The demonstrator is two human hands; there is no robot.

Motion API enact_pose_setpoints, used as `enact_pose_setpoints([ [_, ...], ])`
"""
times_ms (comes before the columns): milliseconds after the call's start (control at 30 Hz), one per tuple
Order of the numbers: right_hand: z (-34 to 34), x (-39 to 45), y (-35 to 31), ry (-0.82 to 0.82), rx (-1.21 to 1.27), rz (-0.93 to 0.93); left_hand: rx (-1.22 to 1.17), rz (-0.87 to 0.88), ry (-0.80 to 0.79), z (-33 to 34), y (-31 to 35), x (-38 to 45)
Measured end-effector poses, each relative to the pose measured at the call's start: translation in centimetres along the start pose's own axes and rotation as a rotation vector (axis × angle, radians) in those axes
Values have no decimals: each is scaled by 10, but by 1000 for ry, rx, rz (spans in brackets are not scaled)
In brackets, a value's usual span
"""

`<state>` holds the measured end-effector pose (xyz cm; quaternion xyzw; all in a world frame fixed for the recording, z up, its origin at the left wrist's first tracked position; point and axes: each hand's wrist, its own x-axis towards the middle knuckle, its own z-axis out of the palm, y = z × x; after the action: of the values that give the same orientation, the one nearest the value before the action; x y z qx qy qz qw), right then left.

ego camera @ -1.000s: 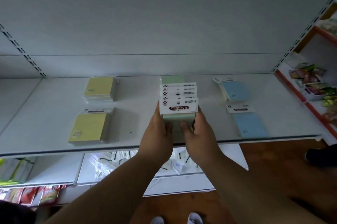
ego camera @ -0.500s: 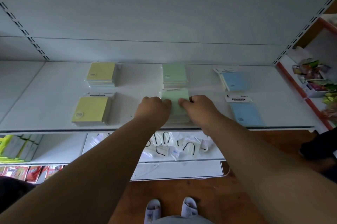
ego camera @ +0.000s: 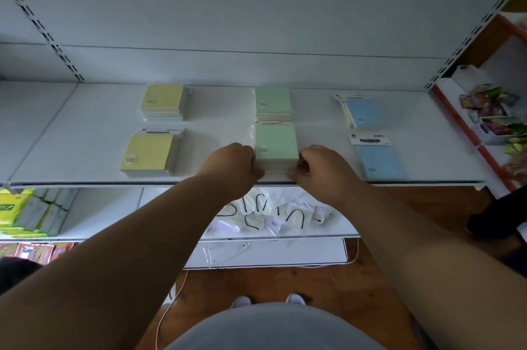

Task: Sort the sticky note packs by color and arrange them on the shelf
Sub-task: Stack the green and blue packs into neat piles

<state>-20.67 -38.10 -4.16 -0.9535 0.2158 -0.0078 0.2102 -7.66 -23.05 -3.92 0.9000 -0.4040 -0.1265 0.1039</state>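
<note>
A front stack of green sticky note packs (ego camera: pixel 276 147) lies flat near the front edge of the white shelf (ego camera: pixel 85 133). My left hand (ego camera: pixel 232 162) presses its left side and my right hand (ego camera: pixel 319 165) its right side, fingers curled against the stack. Behind it sits a second green stack (ego camera: pixel 273 103). Two yellow stacks (ego camera: pixel 149 154) (ego camera: pixel 164 101) lie to the left. Two blue stacks (ego camera: pixel 380 162) (ego camera: pixel 360 111) lie to the right.
A lower shelf (ego camera: pixel 328 231) holds clear bags of small items. Boxed and packeted goods (ego camera: pixel 31 210) fill the lower left. A neighbouring orange-edged shelf (ego camera: pixel 484 133) at the right holds snack packets. The floor is brown wood, with a dark shoe (ego camera: pixel 490 221) at the right.
The green stack was held upright above the shelf, then laid flat at the front. My hands have shifted from on top of it to its left and right sides.
</note>
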Motion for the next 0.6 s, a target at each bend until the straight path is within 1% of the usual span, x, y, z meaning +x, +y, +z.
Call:
enact_pose_setpoints([
  [333, 4, 0, 4, 41, -27, 7, -14, 39, 7, 6, 3, -1],
  [600, 1, -2, 4, 19, -37, 11, 8, 66, 7, 6, 5, -3],
])
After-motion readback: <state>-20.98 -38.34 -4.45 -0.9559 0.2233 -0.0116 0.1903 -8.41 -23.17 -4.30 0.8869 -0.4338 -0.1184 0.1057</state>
